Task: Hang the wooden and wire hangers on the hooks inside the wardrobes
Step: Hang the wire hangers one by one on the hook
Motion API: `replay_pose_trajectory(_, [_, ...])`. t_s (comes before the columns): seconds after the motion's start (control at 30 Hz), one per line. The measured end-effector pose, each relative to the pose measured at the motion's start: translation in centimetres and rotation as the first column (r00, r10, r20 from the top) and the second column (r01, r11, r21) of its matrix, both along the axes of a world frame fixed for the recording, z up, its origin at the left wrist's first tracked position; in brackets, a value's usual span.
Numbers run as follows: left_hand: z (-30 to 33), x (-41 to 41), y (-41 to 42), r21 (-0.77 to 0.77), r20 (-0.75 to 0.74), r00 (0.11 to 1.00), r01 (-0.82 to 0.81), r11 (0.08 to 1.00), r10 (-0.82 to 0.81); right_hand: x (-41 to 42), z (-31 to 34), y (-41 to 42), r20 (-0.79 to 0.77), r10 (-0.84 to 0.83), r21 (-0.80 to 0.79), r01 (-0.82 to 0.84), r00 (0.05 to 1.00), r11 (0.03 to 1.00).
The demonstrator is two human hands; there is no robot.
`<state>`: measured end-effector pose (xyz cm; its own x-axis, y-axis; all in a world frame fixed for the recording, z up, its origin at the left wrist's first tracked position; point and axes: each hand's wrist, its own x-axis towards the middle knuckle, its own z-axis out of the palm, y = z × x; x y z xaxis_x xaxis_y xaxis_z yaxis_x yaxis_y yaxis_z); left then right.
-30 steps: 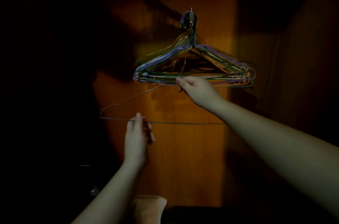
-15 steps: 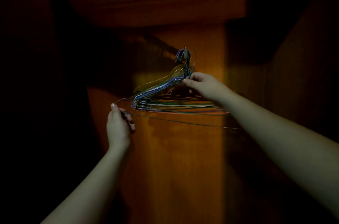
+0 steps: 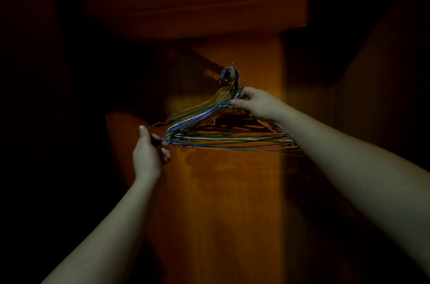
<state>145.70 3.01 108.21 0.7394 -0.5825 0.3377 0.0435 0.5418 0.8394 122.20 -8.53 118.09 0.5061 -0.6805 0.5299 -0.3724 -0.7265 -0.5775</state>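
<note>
Two hands at work inside a dim wardrobe. Left hand (image 3: 149, 155) pinches the left corner of a thin wire hanger (image 3: 160, 123), just beside the bunch of coloured hangers (image 3: 223, 137) hanging from the hook (image 3: 230, 74) on the wooden back panel (image 3: 223, 190). Right hand (image 3: 258, 103) pinches the hanger necks just below the hook. Judgement: keep the bunch steady with the right, lift the loose hanger's crook over the hook tip, and seat it before letting go. No brands, labels or writing legible.

I see open space below the hanger bundle (image 3: 223, 137); the hook (image 3: 230, 74) above is crowded, shelf (image 3: 195, 11) overhead.
</note>
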Motion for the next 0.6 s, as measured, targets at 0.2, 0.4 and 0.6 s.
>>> replay_pose_trajectory(0.2, [0.0, -0.2, -0.4, -0.002, 0.039, 0.999, 0.029, 1.000, -0.029, 0.8, 0.4, -1.0, 0.012, -0.130, -0.107, 0.130, 0.991, 0.986])
replay_pose_trajectory(0.4, [-0.3, -0.3, -0.7, 0.025, 0.026, 0.999, 0.029, 0.999, -0.029, 1.2, 1.2, -1.7, 0.003, -0.152, -0.134, 0.151, 0.988, 0.979])
replay_pose_trajectory(0.6, [0.1, -0.5, -1.4, 0.073, 0.007, 1.000, 0.014, 0.997, -0.015, 1.0, 1.8, -2.5, -0.025, -0.129, -0.087, 0.127, 0.991, 0.988])
